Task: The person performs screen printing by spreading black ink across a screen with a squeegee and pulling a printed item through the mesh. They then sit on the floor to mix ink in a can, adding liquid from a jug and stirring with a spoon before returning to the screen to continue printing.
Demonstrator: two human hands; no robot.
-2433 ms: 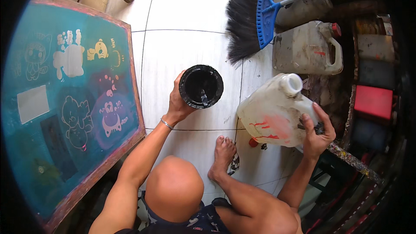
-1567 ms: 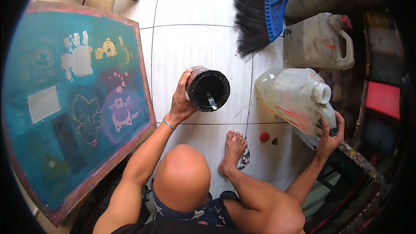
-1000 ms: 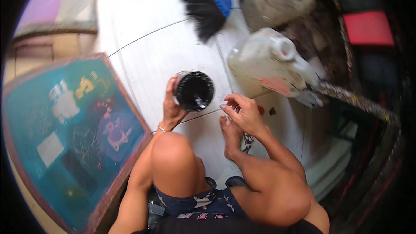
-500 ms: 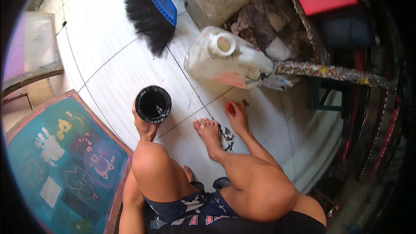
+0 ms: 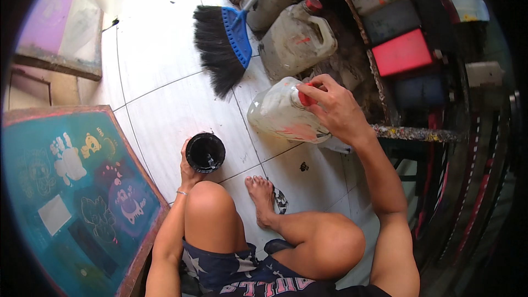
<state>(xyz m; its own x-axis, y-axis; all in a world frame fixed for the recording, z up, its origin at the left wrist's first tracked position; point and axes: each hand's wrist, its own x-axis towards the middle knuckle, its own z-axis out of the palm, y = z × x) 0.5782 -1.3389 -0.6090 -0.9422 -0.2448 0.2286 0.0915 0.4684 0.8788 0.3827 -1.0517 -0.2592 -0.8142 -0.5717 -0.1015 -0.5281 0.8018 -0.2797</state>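
1. Your right hand (image 5: 340, 111) has its fingers bent in close around the red cap (image 5: 304, 97), with little gap left.
2. The cap sits at the mouth of the jug (image 5: 279, 114), so the opening is covered; whether it is turned fully tight, you cannot tell from here, as your fingers hide part of it.
3. The jug stands on the floor (image 5: 165, 113), just below and to the left of your right fingers, and its handle side is mostly hidden by that hand.
4. Your left hand (image 5: 190, 172) is curled round the near left side of the black pot (image 5: 221, 159); most of those fingers are out of sight behind it, so their exact spread cannot be told.
5. The pot is open on top and dark inside, with a pale streak showing; no lid is on it.
6. Beyond your right fingers stands another jug (image 5: 289, 47), its own red cap on, with the broom (image 5: 236, 38) to its left.
7. Left of your left fingers leans the green panel (image 5: 33, 231).
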